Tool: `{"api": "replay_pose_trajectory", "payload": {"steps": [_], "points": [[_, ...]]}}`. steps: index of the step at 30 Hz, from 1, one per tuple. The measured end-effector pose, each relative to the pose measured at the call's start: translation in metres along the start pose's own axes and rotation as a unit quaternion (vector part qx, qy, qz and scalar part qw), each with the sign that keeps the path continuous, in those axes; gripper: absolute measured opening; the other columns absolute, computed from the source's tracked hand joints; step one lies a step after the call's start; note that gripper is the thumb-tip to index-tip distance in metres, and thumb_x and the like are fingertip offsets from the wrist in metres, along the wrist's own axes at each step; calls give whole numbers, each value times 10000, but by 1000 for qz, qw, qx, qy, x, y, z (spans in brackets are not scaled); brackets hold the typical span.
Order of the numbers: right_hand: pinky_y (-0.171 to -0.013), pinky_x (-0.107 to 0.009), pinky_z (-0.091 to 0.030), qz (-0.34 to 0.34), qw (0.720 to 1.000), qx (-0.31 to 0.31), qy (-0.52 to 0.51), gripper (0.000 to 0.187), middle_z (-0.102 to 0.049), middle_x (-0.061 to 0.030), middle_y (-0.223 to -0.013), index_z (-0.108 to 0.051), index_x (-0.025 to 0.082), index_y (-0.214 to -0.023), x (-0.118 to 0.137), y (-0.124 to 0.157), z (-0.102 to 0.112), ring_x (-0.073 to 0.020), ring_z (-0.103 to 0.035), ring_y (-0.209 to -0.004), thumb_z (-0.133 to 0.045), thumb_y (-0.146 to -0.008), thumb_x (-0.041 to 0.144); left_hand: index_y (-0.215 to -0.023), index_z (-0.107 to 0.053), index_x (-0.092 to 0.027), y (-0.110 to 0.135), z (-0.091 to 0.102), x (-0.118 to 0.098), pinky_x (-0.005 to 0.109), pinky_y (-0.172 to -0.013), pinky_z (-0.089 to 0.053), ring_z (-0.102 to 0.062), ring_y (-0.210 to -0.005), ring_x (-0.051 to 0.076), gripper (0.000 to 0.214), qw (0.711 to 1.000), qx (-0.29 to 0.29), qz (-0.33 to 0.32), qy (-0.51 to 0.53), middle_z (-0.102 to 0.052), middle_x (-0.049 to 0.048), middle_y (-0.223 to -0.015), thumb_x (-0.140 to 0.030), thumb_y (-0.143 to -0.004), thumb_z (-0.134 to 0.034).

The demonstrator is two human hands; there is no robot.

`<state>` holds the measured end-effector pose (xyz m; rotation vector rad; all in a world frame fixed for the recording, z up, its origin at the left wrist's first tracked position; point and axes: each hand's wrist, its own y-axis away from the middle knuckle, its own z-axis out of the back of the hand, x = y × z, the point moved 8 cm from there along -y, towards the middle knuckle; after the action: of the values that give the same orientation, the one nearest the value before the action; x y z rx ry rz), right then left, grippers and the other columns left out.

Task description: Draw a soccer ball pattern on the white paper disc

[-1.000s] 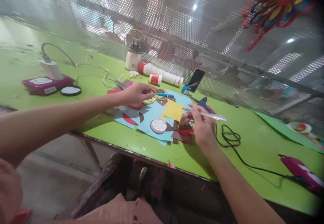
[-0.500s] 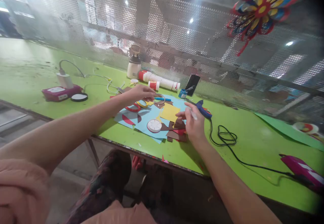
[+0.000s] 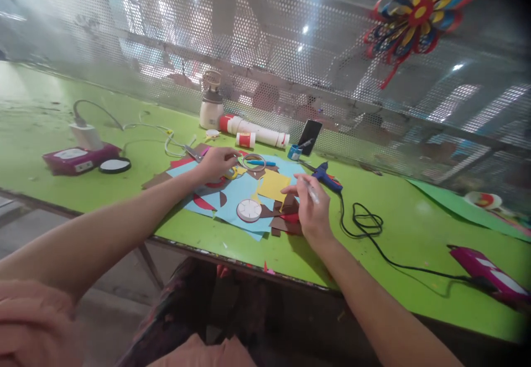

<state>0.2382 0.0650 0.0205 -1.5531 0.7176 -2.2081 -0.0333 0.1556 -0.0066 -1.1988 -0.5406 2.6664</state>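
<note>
My left hand [image 3: 219, 165] hovers over the paper pile with its fingers loosely apart, nothing visible in them. Just right of its fingertips lies a thin pale ring [image 3: 254, 162], with a blue pen [image 3: 263, 163] behind it. A yellow ring [image 3: 232, 172] is partly hidden below that hand, and a grey scissor blade [image 3: 193, 154] shows on its left. In my right hand [image 3: 314, 212] is a whitish pen [image 3: 312, 191], gripped by curled fingers. Nearest to it are a yellow paper square [image 3: 274, 184], brown scraps [image 3: 286, 222] and a white disc with drawn lines [image 3: 249, 210].
On the green table [image 3: 398, 228] stand a jug [image 3: 211, 109], a white tube [image 3: 259, 133], a blue jar [image 3: 295, 152] and a phone [image 3: 311, 137]. A glue gun [image 3: 327, 177] trails a black cord at right. Purple power strips [image 3: 78, 158] sit left and right.
My left hand has drawn back left from the pale ring, which now lies apart from its fingers. My right hand keeps the pen, which has turned more into view. The whole view has shifted slightly.
</note>
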Motion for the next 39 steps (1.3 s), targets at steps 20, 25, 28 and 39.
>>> {"api": "replay_pose_trajectory", "payload": {"steps": [20, 25, 28, 39], "points": [[-876, -427, -561, 42, 958, 13, 282, 291, -642, -90, -1221, -612, 181, -1227, -40, -78, 36, -215, -654, -1023, -594, -973, 323, -1024, -692, -159, 35, 8, -79, 362, -813, -548, -666, -846, 176, 203, 987, 38, -154, 24, -721, 67, -996, -315, -925, -608], [-884, -437, -559, 29, 938, 24, 344, 305, -632, -94, -1244, -608, 180, -1238, -60, -72, 52, -224, -648, -1046, -603, -968, 322, -1074, -722, -176, 43, -5, -86, 317, -724, -513, -652, -753, 177, 285, 976, 149, -161, -2, -739, 62, -870, -319, -871, -583], [-876, -433, -563, 18, 933, 23, 359, 318, -628, -95, -1248, -598, 181, -1255, -66, -70, 49, -223, -651, -1039, -600, -970, 322, -1213, -666, -180, 49, -10, -85, 312, -668, -496, -612, -660, 166, 408, 962, 220, -159, -36, -691, 23, -732, -373, -863, -586], [-890, -437, -559, 19, 927, 56, 371, 318, -621, -98, -1266, -595, 189, -1263, -68, -63, 31, -226, -644, -1057, -596, -972, 319, -1524, -303, -244, 72, -17, -80, 361, -852, -531, -633, -1005, 242, 951, 900, 403, -119, -114, -642, 97, -1225, -576, -731, -710]]}}
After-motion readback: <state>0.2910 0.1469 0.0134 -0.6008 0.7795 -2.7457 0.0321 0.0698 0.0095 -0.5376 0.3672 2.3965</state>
